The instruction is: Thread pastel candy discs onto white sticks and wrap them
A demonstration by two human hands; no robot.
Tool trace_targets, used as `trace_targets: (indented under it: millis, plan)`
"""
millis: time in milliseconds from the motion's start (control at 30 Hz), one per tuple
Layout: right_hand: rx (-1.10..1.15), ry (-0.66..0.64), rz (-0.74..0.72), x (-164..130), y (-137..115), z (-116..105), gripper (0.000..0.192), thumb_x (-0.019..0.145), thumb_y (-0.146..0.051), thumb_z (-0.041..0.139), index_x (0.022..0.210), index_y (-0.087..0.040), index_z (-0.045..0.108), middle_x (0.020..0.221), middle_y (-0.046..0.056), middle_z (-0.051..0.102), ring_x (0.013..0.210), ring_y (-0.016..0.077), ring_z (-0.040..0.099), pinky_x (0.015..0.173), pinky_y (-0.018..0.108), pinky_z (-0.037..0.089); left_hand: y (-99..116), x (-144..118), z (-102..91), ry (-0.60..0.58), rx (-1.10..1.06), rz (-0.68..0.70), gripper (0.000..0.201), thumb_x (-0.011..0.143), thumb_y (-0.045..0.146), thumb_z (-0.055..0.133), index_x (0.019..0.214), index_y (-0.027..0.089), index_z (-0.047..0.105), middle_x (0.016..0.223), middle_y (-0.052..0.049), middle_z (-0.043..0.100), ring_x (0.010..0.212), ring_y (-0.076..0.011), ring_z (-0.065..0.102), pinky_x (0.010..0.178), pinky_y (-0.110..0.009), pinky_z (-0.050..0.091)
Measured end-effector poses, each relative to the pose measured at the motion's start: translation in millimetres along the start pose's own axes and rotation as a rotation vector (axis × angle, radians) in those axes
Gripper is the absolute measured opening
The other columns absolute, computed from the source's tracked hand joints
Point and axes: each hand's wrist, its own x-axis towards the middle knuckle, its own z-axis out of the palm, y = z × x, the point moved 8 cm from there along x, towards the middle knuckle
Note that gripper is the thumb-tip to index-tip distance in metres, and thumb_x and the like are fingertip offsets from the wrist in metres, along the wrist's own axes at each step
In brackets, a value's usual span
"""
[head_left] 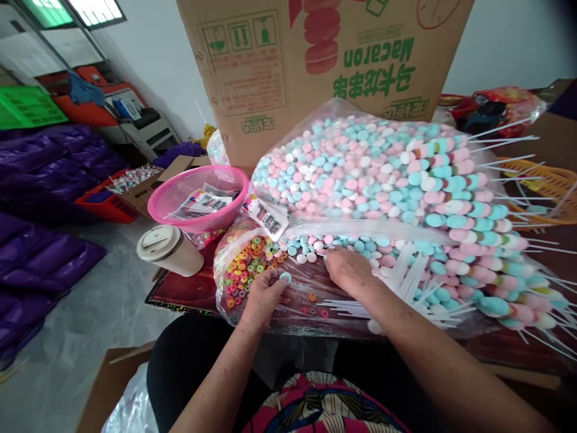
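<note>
My left hand point(267, 296) is pinching a pale blue marshmallow point(285, 277) between thumb and fingers, over the plastic sheet beside a heap of colourful cereal rings point(246, 270). My right hand point(349, 269) is at the front edge of the loose pink, blue and white marshmallows point(311, 248). Its fingers are drawn together, and what they hold, if anything, is hidden. Under my right forearm lie white sticks point(347, 308), with a few loose rings near their tips. To the right, finished skewers point(473, 222) of marshmallows and rings are stacked with their sticks pointing outward.
A large clear bag of marshmallows point(329, 168) rests against a tall cardboard box point(252, 78). At the left stand a pink basket point(155, 210) with printed packets and a lidded cup point(180, 255) near the table edge. An orange basket point(559, 180) is at the far right.
</note>
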Motion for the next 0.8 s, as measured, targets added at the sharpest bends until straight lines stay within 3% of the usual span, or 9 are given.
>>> trace_targets:
  millis: [167, 267, 367, 600, 800]
  plan:
    - [0.023, -0.032, -0.086, -11, -15, -6, 0.022, 0.087, -0.024, 0.043, 0.095, -0.018, 0.062, 0.095, 0.008, 0.066, 0.082, 0.0191, 0.061, 0.07, 0.029, 0.042, -9, 1, 0.9, -0.032, -0.133, -0.05, 0.034, 0.06, 0.035, 0.073, 0.082, 0.014, 0.059, 0.061, 0.003, 0.059, 0.05, -0.0107, 0.058, 0.047, -0.022, 0.05]
    - [0.22, -0.027, -0.213, -30, -41, -19, 0.021, 0.087, -0.034, 0.045, 0.08, -0.02, 0.06, 0.075, 0.0, 0.063, 0.069, 0.0134, 0.057, 0.061, 0.023, 0.04, -6, -1, 9.6, -0.057, -0.157, -0.042, 0.03, 0.061, 0.032, 0.072, 0.082, 0.013, 0.062, 0.063, 0.001, 0.06, 0.051, -0.0104, 0.058, 0.048, -0.022, 0.05]
    - [0.443, 0.061, -0.313, -42, -63, -29, 0.015, 0.084, -0.024, 0.047, 0.074, -0.019, 0.058, 0.074, 0.001, 0.061, 0.068, 0.0128, 0.055, 0.062, 0.022, 0.04, 5, -8, 21.7, -0.124, -0.209, 0.012, 0.021, 0.066, 0.029, 0.068, 0.079, 0.013, 0.064, 0.067, 0.0, 0.063, 0.055, -0.0096, 0.058, 0.054, -0.022, 0.051]
    - [0.498, 0.199, -0.318, -46, -66, -24, 0.016, 0.079, -0.014, 0.044, 0.078, -0.019, 0.059, 0.077, 0.003, 0.061, 0.072, 0.0159, 0.056, 0.066, 0.025, 0.042, 19, -28, 29.9, -0.293, -0.302, 0.045, 0.032, 0.065, 0.034, 0.073, 0.086, 0.013, 0.063, 0.075, -0.002, 0.065, 0.063, -0.012, 0.061, 0.061, -0.024, 0.05]
    - [0.542, 0.176, -0.328, -52, -70, -26, 0.018, 0.079, -0.014, 0.044, 0.083, -0.019, 0.061, 0.081, 0.005, 0.063, 0.078, 0.0178, 0.058, 0.071, 0.028, 0.046, 5, -26, 32.7, -0.322, -0.441, -0.069, 0.034, 0.058, 0.028, 0.079, 0.08, 0.012, 0.059, 0.065, -0.002, 0.065, 0.05, -0.0109, 0.059, 0.051, -0.023, 0.048]
